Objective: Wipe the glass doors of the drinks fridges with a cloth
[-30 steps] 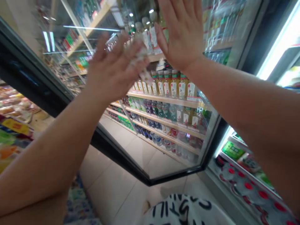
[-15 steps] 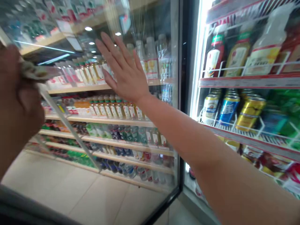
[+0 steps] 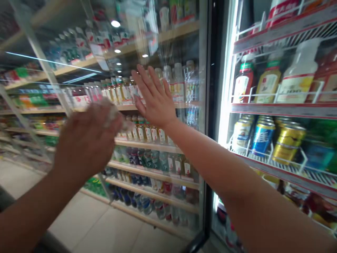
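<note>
My right hand (image 3: 155, 100) lies flat with its fingers spread against the glass door (image 3: 168, 45) of a drinks fridge. It holds nothing. Smeared by motion, my left hand (image 3: 88, 137) is up in front of the same glass, to the left of my right hand. Its fingers are closed on a crumpled pale cloth (image 3: 109, 110), which shows past the thumb side. Whether the cloth touches the glass I cannot tell. The door stands swung open, with its dark frame (image 3: 210, 105) to the right of my right hand.
At right, the lit fridge holds bottles (image 3: 268, 79) and cans (image 3: 263, 135) on wire-fronted shelves (image 3: 284, 109). Behind the glass, wooden shelves (image 3: 158, 175) carry rows of drinks. Pale floor tiles (image 3: 105, 225) lie below.
My left hand has moved right with the cloth, from the left edge toward my right hand. My right hand stays flat on the glass. The view has tilted upward somewhat.
</note>
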Motion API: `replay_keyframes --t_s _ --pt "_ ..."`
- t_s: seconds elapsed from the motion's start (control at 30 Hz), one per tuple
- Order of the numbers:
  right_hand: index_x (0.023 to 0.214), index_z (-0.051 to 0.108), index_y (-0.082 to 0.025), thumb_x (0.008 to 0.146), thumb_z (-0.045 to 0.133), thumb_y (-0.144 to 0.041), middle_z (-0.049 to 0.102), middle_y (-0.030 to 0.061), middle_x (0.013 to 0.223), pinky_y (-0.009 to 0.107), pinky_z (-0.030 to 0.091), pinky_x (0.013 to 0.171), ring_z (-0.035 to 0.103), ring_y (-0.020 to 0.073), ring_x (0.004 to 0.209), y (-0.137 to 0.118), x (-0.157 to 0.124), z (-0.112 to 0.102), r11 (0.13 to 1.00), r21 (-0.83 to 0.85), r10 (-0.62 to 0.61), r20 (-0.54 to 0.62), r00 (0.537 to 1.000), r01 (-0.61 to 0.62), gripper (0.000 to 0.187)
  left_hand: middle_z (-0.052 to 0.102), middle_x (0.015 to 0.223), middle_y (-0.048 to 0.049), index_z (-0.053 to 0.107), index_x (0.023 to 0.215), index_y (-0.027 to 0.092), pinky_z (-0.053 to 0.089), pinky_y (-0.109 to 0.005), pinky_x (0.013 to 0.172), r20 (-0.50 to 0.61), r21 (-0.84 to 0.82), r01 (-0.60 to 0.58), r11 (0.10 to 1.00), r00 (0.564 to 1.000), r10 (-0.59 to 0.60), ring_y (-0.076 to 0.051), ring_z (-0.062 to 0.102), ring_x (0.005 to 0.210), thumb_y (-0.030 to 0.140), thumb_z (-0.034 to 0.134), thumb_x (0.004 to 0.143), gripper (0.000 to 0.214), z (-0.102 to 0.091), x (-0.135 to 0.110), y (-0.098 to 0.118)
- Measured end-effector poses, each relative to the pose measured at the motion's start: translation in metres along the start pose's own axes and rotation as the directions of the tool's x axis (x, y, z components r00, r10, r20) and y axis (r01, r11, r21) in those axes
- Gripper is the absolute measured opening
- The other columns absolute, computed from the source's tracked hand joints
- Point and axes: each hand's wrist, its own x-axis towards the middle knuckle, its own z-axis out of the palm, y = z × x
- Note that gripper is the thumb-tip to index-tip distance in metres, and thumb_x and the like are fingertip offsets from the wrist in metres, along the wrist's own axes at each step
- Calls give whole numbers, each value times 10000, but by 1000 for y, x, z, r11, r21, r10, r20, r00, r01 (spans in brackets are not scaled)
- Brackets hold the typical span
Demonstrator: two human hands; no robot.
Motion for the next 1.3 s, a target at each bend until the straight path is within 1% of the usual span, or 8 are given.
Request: replay_keyframes --t_s 0.1,0.27,0.4,0.53,0.63,0.87,1.07,1.3 --pt "1635 360 -257 1062 192 -397 249 -50 1693 464 225 1357 187 167 1616 -1 0 -4 1000 -13 6 40 999 -5 613 283 1699 14 409 1595 344 189 -477 1324 50 100 -135 986 990 130 -266 303 1575 228 555 996 628 -4 1 6" --pt "1627 370 -251 1051 260 -458 243 -36 1690 500 212 1358 195 196 1616 3 0 -2 995 101 0 36 999 -4 623 155 1745 -80 356 1641 184 171 -633 1284 -178 214 309 927 945 -274 -375 164 1604 325 501 1033 640 -22 13 -6" --pt "1597 429 -208 1063 320 -468 316 27 1667 526 235 1346 237 229 1605 12 -9 -2 958 259 -123 -27 992 125 604 244 1725 -56 440 1586 235 119 -542 1330 -14 59 103 993 995 -102 -279 162 1616 327 443 1092 502 -11 11 20" --pt "1617 376 -213 1041 517 -517 399 52 1632 475 172 1364 332 207 1567 25 -20 4 670 378 -604 -224 765 639 666 190 1737 -111 205 1676 156 64 -494 1333 -221 -85 181 980 955 -196 -254 97 1626 588 147 1117 709 10 9 43" --pt "1622 360 -246 1012 599 -521 417 36 1625 401 156 1370 361 196 1552 30 -23 14 558 416 -660 -302 688 718 711 57 1758 -101 -12 1697 182 89 -482 1317 -296 -110 288 951 904 -308 -252 58 1627 594 52 1104 724 18 13 59" --pt "1377 629 -289 977 633 -489 615 -2 1449 457 293 1330 514 229 1445 27 -25 28 432 657 -585 -317 746 618 447 0 1753 -155 -104 1685 205 148 -501 1325 -144 -223 159 962 970 -194 -296 63 1628 582 116 1107 725 17 24 86" --pt "1351 658 -270 1024 543 -382 627 0 1434 482 276 1332 539 196 1422 25 -25 32 368 725 -555 -331 763 582 364 89 1750 -132 6 1699 182 309 -417 1287 -4 160 226 961 974 -228 -230 162 1619 649 -8 1061 791 -21 19 58" --pt "1164 720 -195 1046 493 -195 582 35 1488 425 328 1315 467 155 1477 12 -38 9 507 611 -554 -309 773 608 256 274 1684 -238 377 1615 66 15 -658 1290 -310 221 587 779 799 -515 -375 105 1616 503 275 1095 686 -77 -9 12"
